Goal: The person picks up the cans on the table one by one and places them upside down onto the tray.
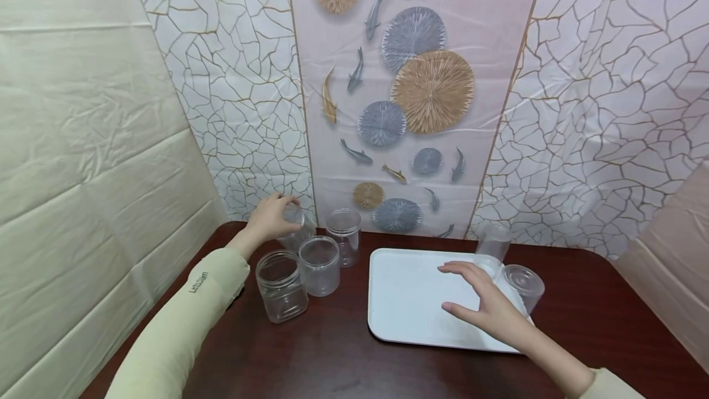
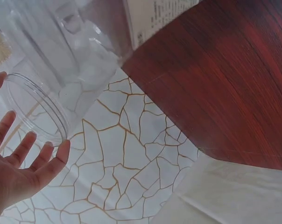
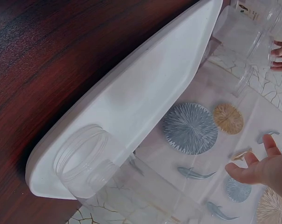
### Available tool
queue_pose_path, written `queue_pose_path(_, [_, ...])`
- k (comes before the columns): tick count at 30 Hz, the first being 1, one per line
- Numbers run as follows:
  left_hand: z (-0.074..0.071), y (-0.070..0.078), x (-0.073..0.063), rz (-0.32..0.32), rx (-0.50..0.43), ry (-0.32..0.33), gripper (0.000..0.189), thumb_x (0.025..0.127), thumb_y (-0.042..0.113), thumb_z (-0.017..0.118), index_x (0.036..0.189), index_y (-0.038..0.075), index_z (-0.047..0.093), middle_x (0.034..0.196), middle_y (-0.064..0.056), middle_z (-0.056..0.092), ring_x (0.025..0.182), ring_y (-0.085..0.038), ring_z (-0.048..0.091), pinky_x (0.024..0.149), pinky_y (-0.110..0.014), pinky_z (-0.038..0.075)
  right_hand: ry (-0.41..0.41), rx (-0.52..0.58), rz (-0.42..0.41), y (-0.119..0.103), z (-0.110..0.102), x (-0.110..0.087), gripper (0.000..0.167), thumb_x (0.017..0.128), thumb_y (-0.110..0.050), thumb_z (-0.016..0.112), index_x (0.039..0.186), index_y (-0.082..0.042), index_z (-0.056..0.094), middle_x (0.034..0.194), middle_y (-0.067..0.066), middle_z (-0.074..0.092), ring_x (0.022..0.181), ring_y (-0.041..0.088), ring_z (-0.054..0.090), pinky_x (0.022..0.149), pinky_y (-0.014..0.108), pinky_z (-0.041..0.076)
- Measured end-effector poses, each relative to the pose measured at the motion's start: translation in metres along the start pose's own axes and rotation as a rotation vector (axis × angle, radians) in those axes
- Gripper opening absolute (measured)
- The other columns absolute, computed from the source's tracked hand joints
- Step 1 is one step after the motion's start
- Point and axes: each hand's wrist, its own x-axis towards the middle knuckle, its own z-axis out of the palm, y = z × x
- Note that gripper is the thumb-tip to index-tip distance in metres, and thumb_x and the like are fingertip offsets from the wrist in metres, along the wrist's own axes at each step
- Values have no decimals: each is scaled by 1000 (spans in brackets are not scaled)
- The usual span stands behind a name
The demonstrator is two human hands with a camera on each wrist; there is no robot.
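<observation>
My left hand (image 1: 270,218) holds a clear plastic jar (image 1: 297,236) by its rim at the back left, thumb and fingers spread around the mouth; the left wrist view shows the fingertips on the ringed rim (image 2: 61,122). Close by stand a squarish clear jar (image 1: 282,291), a round clear jar (image 1: 319,270) and a taller one (image 1: 344,239), mouths up. Above the white tray (image 1: 410,300), my right hand (image 1: 495,310) hovers with fingers apart and nothing in it. Clear jars (image 1: 525,285) stand mouth down at the tray's right end, partly hidden by that hand.
The dark red wooden table (image 1: 332,356) carries everything. A patterned cloth wall (image 1: 249,79) rises right behind its back edge, and a beige cloth (image 1: 100,140) hangs along the left. Another clear jar (image 1: 494,240) stands by the tray's back right corner.
</observation>
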Motion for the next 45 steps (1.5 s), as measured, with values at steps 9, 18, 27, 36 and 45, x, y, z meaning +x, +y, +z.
queue_pose_path(9, [-13, -11, -15, 41, -22, 71, 54, 77, 32, 75, 125, 16, 56, 127, -17, 51, 113, -42, 48, 87, -58, 45, -2, -4, 8, 1, 0, 1, 55, 77, -14, 77, 126, -16, 53, 126, 2, 54, 120, 3, 41, 95, 16, 35])
queue_pose_path(18, [-18, -15, -36, 101, -91, 172, 55, 76, 30, 76, 125, 17, 55, 127, -14, 50, 115, -40, 46, 86, -58, 45, 11, 16, -12, 3, 2, -2, 55, 76, -12, 78, 125, -14, 54, 124, 4, 55, 119, 0, 40, 96, 8, 29])
queue_pose_path(27, [-24, -11, -50, 130, -138, 284, 54, 73, 31, 78, 121, 18, 56, 122, -12, 51, 115, -40, 46, 86, -60, 44, 11, 17, -8, 4, 4, -3, 55, 76, -12, 77, 125, -14, 54, 124, 6, 55, 119, -1, 39, 96, 8, 29])
queue_pose_path(36, [-29, 0, -58, 148, -199, 351, 55, 72, 27, 80, 120, 14, 58, 125, -16, 49, 116, -42, 45, 89, -62, 41, 7, 18, 5, 1, 6, -2, 55, 76, -13, 77, 126, -14, 54, 125, 4, 55, 119, -1, 40, 96, 8, 30])
queue_pose_path(45, [-26, 22, -63, 219, -260, 365, 56, 71, 25, 81, 121, 14, 58, 122, -11, 51, 116, -35, 46, 91, -56, 43, -9, 11, 37, -3, 3, 1, 55, 78, -15, 76, 128, -16, 52, 128, 0, 54, 120, 2, 40, 95, 19, 37])
